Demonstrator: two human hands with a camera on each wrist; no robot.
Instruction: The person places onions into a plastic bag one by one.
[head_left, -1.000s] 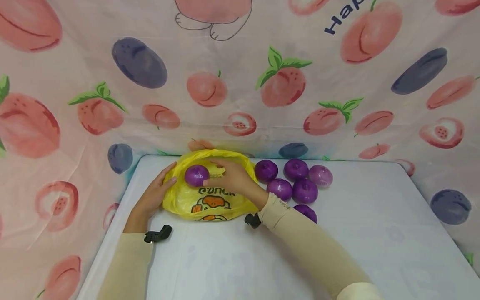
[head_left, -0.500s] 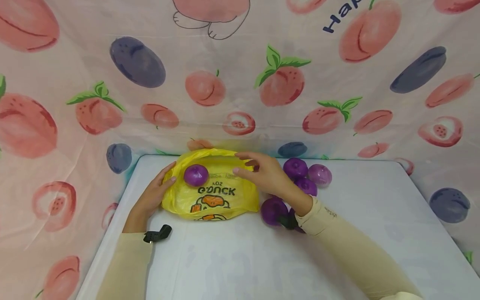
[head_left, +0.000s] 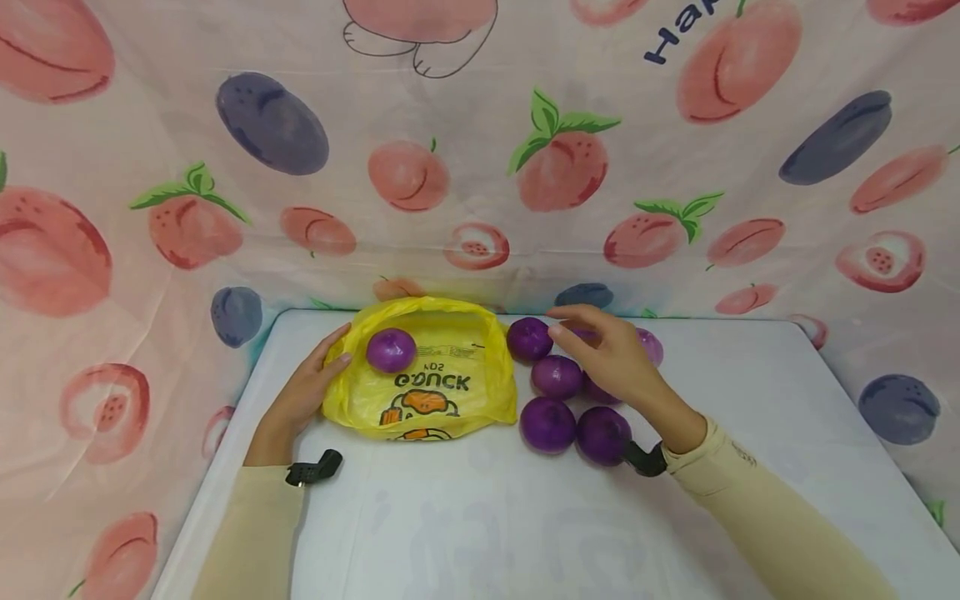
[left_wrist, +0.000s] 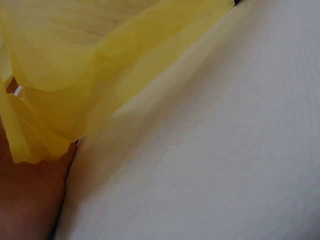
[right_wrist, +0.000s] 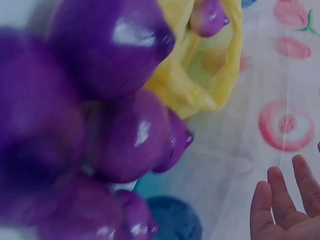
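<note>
My left hand pinches the left rim of a yellow plastic bag, thumb on the inner side and fingers outside. The bag lies with its mouth wide, and printed lettering shows inside. One purple onion rests in its left part. In the left wrist view the bag's thin film drapes over the hand. Over the group of onions right of the bag hovers my right hand, fingers extended and holding nothing. It partly hides the back onions; a near one shows fully.
Several purple onions stand close together on the white tabletop, among them one at the back left next to the bag and a paler one. A fruit-patterned cloth hangs behind the table.
My right hand has left the onion inside the bag, come out and moved right over the other onions. The left hand and the bag have stayed in place.
</note>
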